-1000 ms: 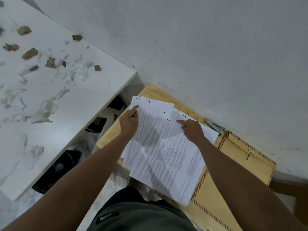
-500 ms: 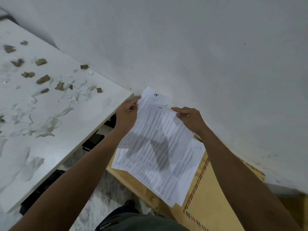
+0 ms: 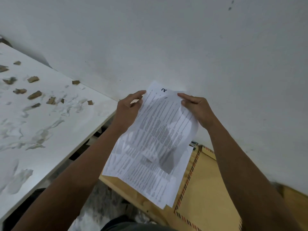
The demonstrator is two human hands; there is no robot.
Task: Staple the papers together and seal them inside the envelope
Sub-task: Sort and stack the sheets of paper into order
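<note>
At the bottom edge, around 6 o'clock, a strip of dark clothing [image 3: 133,226] shows, with mottled grey floor [image 3: 103,204] just beyond it. Toward 5 o'clock a brown envelope [image 3: 205,194] with a red-and-blue striped border lies flat on a pale wooden surface [image 3: 133,194], whose edge runs out from under the sheets toward 7 o'clock. Both forearms rise from the lower corners toward the middle, where a sheaf of printed papers [image 3: 155,147] is held up in the air, its lower end hanging over the envelope's left edge and the wood. The sheets are unevenly stacked, their edges offset; handwritten marks, one like a "2" and a short stroke, sit near the top. The left hand [image 3: 128,112] grips the upper left edge of the papers, fingers curled round the margin with the forefinger stretched along the top corner. The right hand [image 3: 198,109] pinches the upper right edge between thumb and fingers, knuckles bent. At 9 o'clock a white marbled tabletop [image 3: 50,130] slants away, scattered with small brown scraps [image 3: 35,95]. A small dark object just beyond the envelope's top corner is too small to tell. Farthest, from 10 to 3 o'clock, stands a plain white wall [image 3: 183,39] with a few dark specks
</note>
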